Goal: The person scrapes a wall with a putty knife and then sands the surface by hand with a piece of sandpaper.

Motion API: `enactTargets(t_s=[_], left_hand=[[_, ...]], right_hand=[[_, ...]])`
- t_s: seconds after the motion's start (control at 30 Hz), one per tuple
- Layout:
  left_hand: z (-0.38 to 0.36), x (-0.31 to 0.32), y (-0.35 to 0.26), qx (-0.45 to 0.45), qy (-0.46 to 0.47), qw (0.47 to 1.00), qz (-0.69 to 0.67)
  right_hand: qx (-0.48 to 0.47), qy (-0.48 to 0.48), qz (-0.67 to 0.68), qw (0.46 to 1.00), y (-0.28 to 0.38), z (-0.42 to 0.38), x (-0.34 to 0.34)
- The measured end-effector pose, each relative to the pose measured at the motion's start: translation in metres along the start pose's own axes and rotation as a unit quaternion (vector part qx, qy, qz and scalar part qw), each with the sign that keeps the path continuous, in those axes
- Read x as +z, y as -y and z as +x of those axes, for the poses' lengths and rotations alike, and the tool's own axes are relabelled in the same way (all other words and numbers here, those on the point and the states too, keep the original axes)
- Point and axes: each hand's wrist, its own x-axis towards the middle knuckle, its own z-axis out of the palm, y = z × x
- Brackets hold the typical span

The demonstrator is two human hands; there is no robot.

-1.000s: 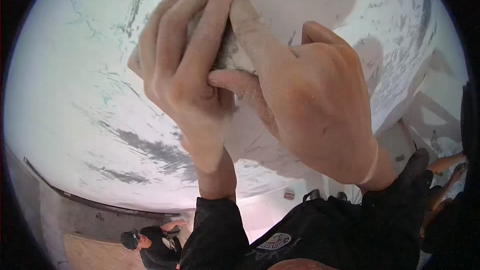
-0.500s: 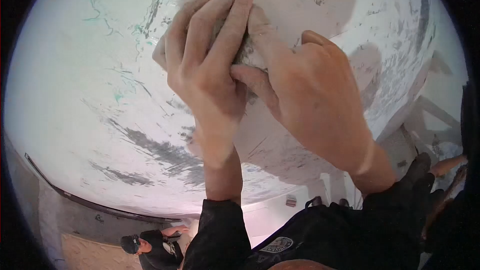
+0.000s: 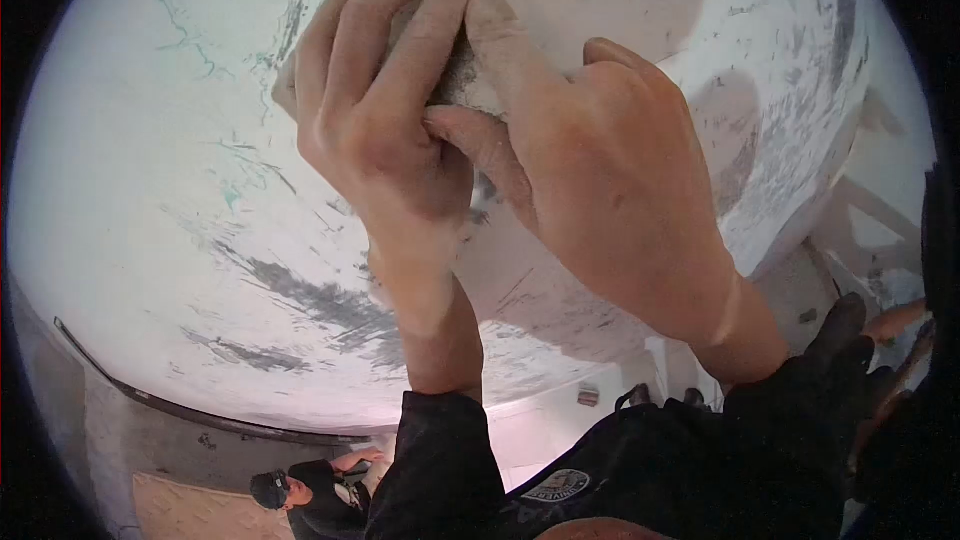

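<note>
Both hands are close together over a large whitish surface [image 3: 150,230] streaked with grey and green marks. My left hand [image 3: 375,130] lies over a dusty grey piece [image 3: 468,80], its fingers curved across it. On the other side, my right hand [image 3: 610,170] grips the same piece between thumb and forefinger, with the thumb against the left hand. Most of the piece is covered by the hands, so its kind cannot be made out. Pale dust coats the fingers of both hands.
A dark edge strip [image 3: 200,413] runs along the lower left side of the surface. Beyond it, a person in a dark cap and shirt [image 3: 320,500] is by a tan textured panel [image 3: 190,510]. A small block [image 3: 588,395] lies on the floor near dark shoes.
Both hands have shifted together up and to the left across the surface, with the grey piece between them. Their grip looks the same.
</note>
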Motion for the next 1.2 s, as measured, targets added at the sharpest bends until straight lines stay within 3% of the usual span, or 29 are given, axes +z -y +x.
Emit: enactTargets(t_s=[0.1,0.23,0.33,0.47,0.57,0.6,0.7,0.77,0.87,1.1,1.2], left_hand=[[0.004,-0.003,-0.004,0.045,0.029,0.999,-0.004],[0.004,0.003,-0.006,-0.004,-0.014,1.0,0.001],[0.005,-0.003,-0.017,-0.049,0.027,0.998,0.017],[0.008,0.001,-0.004,0.018,-0.009,0.999,0.027],[0.004,-0.006,-0.021,-0.055,0.07,0.994,0.068],[0.005,0.003,-0.016,-0.053,0.012,0.998,0.031],[0.003,0.004,-0.016,-0.051,-0.03,0.998,0.035],[0.0,-0.001,-0.024,-0.094,-0.002,0.995,0.034],[0.003,0.003,-0.017,-0.095,-0.002,0.994,0.048],[0.004,0.0,-0.011,-0.053,-0.007,0.998,0.031],[0.001,-0.006,-0.028,-0.104,0.045,0.993,0.029]], right_hand=[[-0.008,0.007,0.009,1.0,-0.005,-0.002,0.0],[0.002,0.011,0.012,1.0,-0.004,0.0,0.002],[-0.008,0.02,0.014,1.0,-0.004,0.001,0.001],[-0.026,0.025,-0.002,0.999,-0.005,0.005,-0.001],[-0.012,0.052,0.037,0.998,-0.003,0.003,-0.008],[-0.008,0.059,0.048,0.997,-0.005,0.003,-0.007],[0.023,0.04,0.047,0.998,-0.002,0.003,0.0],[0.01,0.079,0.063,0.995,-0.001,0.001,-0.011],[-0.021,0.03,0.026,0.999,-0.005,0.009,0.005],[-0.018,0.05,0.023,0.998,-0.002,0.005,0.004],[-0.008,0.023,0.05,0.998,0.0,-0.004,-0.009]])
